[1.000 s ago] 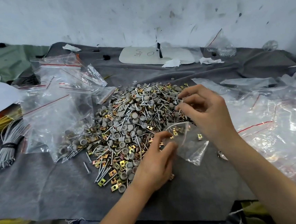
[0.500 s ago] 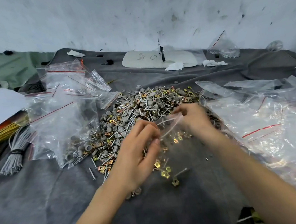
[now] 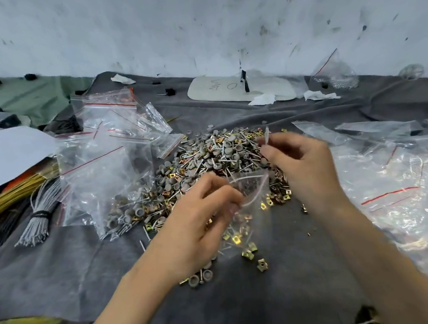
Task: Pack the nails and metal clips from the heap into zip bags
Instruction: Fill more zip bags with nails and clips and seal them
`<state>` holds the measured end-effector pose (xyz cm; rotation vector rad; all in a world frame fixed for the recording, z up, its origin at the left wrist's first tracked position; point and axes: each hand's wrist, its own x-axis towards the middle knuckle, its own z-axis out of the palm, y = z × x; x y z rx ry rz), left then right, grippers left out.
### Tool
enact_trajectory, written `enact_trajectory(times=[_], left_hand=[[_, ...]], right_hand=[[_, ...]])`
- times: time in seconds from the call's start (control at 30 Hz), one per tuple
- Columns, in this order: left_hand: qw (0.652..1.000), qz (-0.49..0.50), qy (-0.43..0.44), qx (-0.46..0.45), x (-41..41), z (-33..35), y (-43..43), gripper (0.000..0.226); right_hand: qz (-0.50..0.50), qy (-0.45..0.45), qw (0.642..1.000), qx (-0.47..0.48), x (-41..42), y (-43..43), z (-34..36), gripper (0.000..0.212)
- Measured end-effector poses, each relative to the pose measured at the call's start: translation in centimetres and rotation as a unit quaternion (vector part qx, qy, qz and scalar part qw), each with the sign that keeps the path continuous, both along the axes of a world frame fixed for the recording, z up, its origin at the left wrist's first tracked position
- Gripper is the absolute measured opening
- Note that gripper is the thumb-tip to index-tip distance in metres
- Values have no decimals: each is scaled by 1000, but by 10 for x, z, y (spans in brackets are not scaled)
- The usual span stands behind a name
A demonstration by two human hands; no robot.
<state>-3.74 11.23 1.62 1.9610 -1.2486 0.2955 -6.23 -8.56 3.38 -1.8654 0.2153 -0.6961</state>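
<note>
Head: crinkly zip bag (image 3: pixel 252 192), slim nail (image 3: pixel 266 136)

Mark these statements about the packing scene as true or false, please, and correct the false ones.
1. The left hand holds a small zip bag. True.
2. The right hand is empty. False: it pinches a nail.
3. The heap lies on a grey cloth. True.
4. The bundle of grey wires lies to the right of the heap. False: it lies to the left.
</note>
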Motion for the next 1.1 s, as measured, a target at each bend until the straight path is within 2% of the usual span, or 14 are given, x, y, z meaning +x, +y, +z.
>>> enact_trajectory(times=[0.07, 0.1, 0.27, 0.37, 0.47, 0.5, 0.57, 0.63, 0.7, 0.97, 1.1], left_hand=[[1000, -22, -9, 18, -2, 2, -5, 19], [999, -34, -12, 20, -4, 2, -7, 18], [998, -64, -11, 2, -10, 8, -17, 11], [999, -47, -2, -16, -10, 9, -16, 17], [999, -8, -5, -38, -6, 10, -11, 22], [999, 5, -1, -46, -4, 11, -9, 21], [998, 27, 3, -63, 0, 13, -7, 21], [996, 45, 3, -80, 3, 13, -5, 21], [994, 61, 7, -92, 4, 12, -5, 21], [992, 79, 37, -94, 9, 5, -5, 23], [992, 81, 48, -89, 11, 3, -5, 25]], right_hand=[[89, -66, 994, -23, -23, 9, 20, 23], [114, -72, 990, -39, -33, 12, 25, 23], [98, 2, 983, -153, -57, 12, 22, 12], [71, -40, 995, -58, -61, 1, 26, 16], [-41, -70, 997, 14, -51, -32, 19, 8], [-74, -40, 996, 15, -44, -44, 11, 12], [-96, 85, 992, -17, -29, -63, -12, 16], [-76, 226, 968, -78, -17, -67, -43, 9], [-54, 286, 950, -115, -8, -60, -71, 4], [-122, 308, 933, -141, 33, -20, -103, 24], [-127, 291, 942, -111, 37, -16, -104, 12]])
